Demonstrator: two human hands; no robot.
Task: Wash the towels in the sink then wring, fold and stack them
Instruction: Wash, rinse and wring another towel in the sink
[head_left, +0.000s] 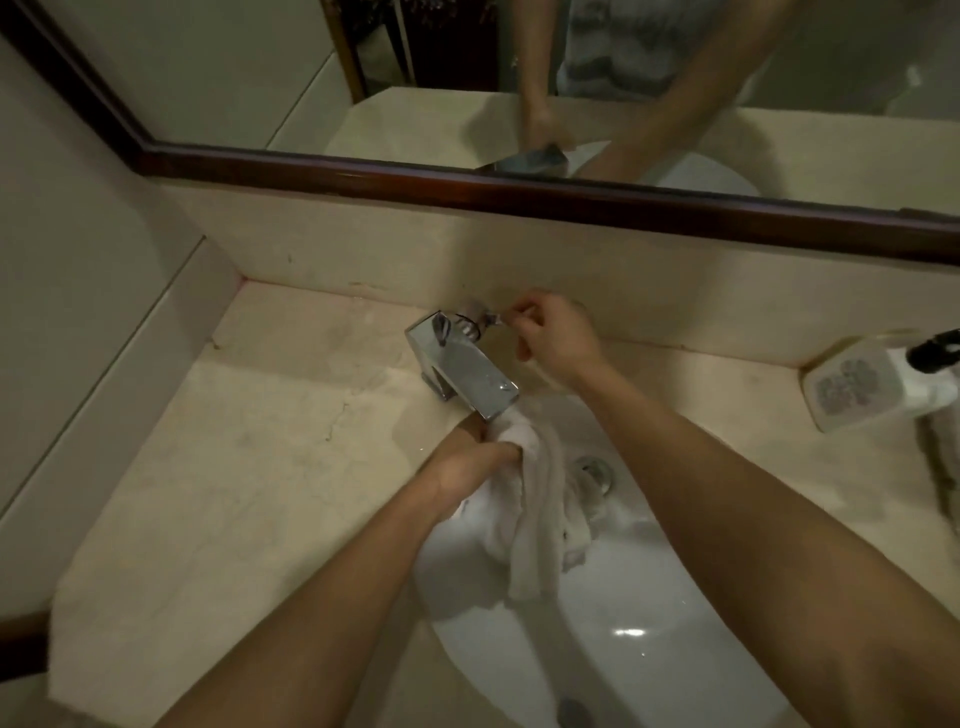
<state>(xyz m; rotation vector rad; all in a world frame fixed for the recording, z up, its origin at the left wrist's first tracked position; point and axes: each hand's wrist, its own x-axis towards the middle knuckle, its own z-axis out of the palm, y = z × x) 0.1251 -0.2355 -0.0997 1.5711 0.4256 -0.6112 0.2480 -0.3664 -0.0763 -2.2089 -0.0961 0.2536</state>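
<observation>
Looking down, I see the white sink (649, 597) holding one wet white towel (535, 519), bunched and draped below my left hand (467, 467), whose fingers are curled tight around its top just under the chrome faucet (462, 369) spout. My right hand (556, 332) pinches the small faucet handle (488, 319) behind. Right of that grip, well apart, a soap bottle (872, 384) lies on the counter (234, 467).
</observation>
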